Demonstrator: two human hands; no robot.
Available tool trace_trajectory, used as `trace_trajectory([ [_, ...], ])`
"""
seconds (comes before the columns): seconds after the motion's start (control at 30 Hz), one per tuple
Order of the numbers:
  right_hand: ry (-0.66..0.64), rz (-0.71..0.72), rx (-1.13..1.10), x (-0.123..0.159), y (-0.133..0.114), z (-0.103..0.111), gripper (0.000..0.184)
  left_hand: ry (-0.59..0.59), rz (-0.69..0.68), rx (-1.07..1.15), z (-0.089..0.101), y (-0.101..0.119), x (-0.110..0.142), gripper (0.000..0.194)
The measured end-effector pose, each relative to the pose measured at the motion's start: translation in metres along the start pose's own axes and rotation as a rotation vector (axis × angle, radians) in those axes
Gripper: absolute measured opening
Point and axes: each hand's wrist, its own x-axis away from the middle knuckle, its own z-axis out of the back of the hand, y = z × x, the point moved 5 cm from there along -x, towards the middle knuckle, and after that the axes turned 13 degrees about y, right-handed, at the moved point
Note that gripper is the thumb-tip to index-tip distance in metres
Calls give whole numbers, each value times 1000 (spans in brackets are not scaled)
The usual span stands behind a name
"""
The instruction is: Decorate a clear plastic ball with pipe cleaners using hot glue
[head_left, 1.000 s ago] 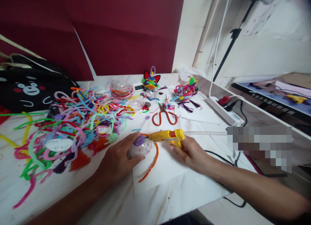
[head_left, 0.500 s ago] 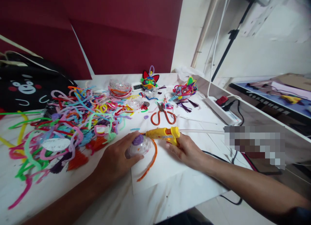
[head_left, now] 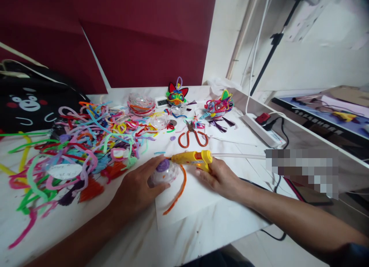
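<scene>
My left hand (head_left: 140, 180) is closed round a clear plastic ball (head_left: 170, 175) with a purple coil (head_left: 163, 165) on its upper side. In my right hand (head_left: 220, 179) is a yellow hot glue gun (head_left: 190, 157), a pale glue stick (head_left: 239, 156) jutting from its back. The nozzle is at the ball's far edge, beside the purple coil; whether it touches cannot be made out. An orange pipe cleaner (head_left: 182, 190) curves down from the ball over a white sheet of paper (head_left: 198, 205).
Orange-handled scissors (head_left: 193, 136) lie beyond the glue gun. A heap of coloured pipe cleaners (head_left: 86, 144) spreads on the left. Two decorated ornaments, one with red ears (head_left: 177, 95) and one with tassels (head_left: 220, 105), sit at the back. A power strip (head_left: 263, 130) runs along the right edge.
Both hands, the ball and the glue gun hold nearly the same positions. The whole view has shifted very slightly.
</scene>
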Motion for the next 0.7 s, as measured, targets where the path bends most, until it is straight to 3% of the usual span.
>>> trace_trajectory([
  [0.7,13,103,68,13,-8,11,17,3,9,-7,-1,-2,1,66],
])
